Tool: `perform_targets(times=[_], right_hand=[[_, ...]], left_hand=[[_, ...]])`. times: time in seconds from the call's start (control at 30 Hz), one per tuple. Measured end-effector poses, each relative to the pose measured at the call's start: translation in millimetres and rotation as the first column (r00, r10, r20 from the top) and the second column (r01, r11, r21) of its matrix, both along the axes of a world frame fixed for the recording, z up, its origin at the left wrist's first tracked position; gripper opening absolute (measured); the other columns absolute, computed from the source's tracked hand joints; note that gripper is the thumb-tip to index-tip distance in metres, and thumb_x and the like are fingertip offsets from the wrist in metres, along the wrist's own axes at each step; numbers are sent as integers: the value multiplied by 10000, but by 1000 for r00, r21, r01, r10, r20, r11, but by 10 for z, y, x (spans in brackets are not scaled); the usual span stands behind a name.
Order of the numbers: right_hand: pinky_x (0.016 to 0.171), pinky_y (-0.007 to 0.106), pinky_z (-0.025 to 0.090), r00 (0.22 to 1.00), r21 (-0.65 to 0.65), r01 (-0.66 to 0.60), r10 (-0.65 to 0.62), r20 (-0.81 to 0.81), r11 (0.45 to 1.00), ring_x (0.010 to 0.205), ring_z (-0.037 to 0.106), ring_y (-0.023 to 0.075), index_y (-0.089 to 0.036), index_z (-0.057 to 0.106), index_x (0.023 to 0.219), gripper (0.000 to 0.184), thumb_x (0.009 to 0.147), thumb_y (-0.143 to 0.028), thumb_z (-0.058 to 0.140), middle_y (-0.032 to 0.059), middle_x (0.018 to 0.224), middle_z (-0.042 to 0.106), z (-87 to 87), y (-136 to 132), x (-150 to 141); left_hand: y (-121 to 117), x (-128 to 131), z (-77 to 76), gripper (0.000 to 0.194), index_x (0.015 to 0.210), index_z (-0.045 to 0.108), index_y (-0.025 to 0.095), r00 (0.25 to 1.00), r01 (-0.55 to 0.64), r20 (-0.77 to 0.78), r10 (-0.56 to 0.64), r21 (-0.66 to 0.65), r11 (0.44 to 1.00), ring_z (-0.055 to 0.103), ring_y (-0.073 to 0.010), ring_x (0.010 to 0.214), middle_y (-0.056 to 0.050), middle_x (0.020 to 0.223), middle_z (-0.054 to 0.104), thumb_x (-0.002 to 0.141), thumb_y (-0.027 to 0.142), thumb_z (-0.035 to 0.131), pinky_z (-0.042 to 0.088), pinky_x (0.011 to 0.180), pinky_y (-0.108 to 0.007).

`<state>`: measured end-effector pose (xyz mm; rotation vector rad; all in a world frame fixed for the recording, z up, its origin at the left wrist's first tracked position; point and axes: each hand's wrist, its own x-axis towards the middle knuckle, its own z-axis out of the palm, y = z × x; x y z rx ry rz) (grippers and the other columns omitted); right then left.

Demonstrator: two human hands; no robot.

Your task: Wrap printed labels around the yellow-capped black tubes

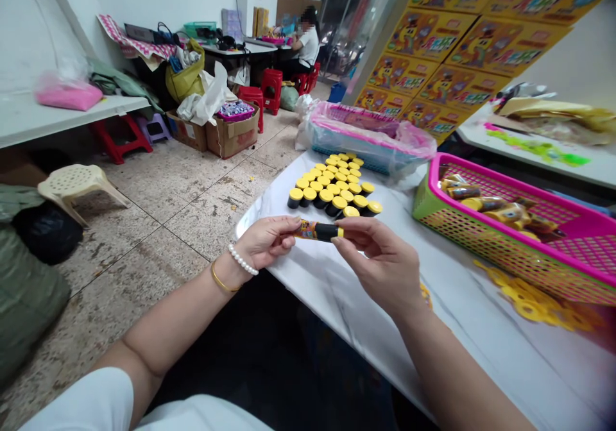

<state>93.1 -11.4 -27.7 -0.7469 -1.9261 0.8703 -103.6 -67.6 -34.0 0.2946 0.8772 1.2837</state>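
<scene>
pinching lightly at both ends seems the best way to keep the small black tube (328,231) steady. the left hand (267,242) has its fingers closed on the patterned end, while the right hand (385,264) nips the yellow end between thumb and fingers. the tube is between them, above the tabletop (337,296), near the yellow-topped containers (339,187); even, gentle pressure would probably avoid creasing the patterned part.
</scene>
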Motion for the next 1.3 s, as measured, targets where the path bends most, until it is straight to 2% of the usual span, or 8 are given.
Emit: perform_targets(times=[0.1,0.23,0.47,0.7,0.83,0.97,1.1,1.3], right_hand=[[820,368,627,997,88,-24,18,71,996,867,725,192,-230,696,1042,199,853,-281,729,56,1004,717,-26,-4,16],[726,347,627,998,46,35,-38,59,998,729,707,164,-227,686,1058,197,875,-293,720,41,919,717,-74,-37,-4],[841,379,610,995,301,-58,29,100,952,1026,692,221,-248,707,1050,188,876,-179,694,77,1103,701,8,-44,-9],[699,317,626,990,268,9,-46,133,964,735,711,161,-222,679,1095,209,886,-222,692,49,970,731,5,-66,-19],[774,361,632,984,412,51,-115,134,910,821,724,194,-243,685,1091,205,889,-206,686,67,1008,734,26,-83,-27],[879,418,622,981,509,-56,-47,187,859,965,722,227,-284,705,1058,214,896,-157,644,76,1077,724,70,-85,-22],[889,424,626,989,454,-48,-22,149,890,980,719,230,-283,706,1052,202,891,-168,669,73,1079,722,28,-114,-43],[811,378,663,997,139,16,-27,76,990,896,724,194,-244,663,1123,254,877,-264,727,64,1071,690,-110,-113,-65]], left_hand=[[8,-1,-35,169,744,605,78,1000,-7,17,7,7,1000,396,5,357,2,623,578,909,45,585,166,292,-96],[-8,19,-86,141,747,613,83,1000,-18,-7,18,48,999,394,0,354,13,604,566,878,95,665,160,294,-105],[-28,-15,-51,170,801,632,59,1000,-22,16,22,47,999,402,1,345,-40,686,634,947,91,550,151,283,-109],[-35,-20,-64,297,743,573,95,1000,-16,-19,16,23,1000,311,-10,270,-5,537,569,1008,139,448,153,277,-132],[-46,-13,-89,151,809,607,85,1000,-16,-17,17,73,997,366,-8,313,-20,630,625,948,137,575,162,284,-123],[-47,1,-66,104,815,631,60,1000,-17,-6,18,94,995,402,13,368,-67,786,691,907,100,604,175,290,-103],[-43,16,-68,87,811,654,60,999,-12,-39,16,102,995,407,9,382,-53,768,685,872,122,660,184,293,-109],[-70,102,-98,150,784,651,77,984,-142,-88,153,122,982,447,-17,427,-31,720,664,797,174,765,245,334,-127]])
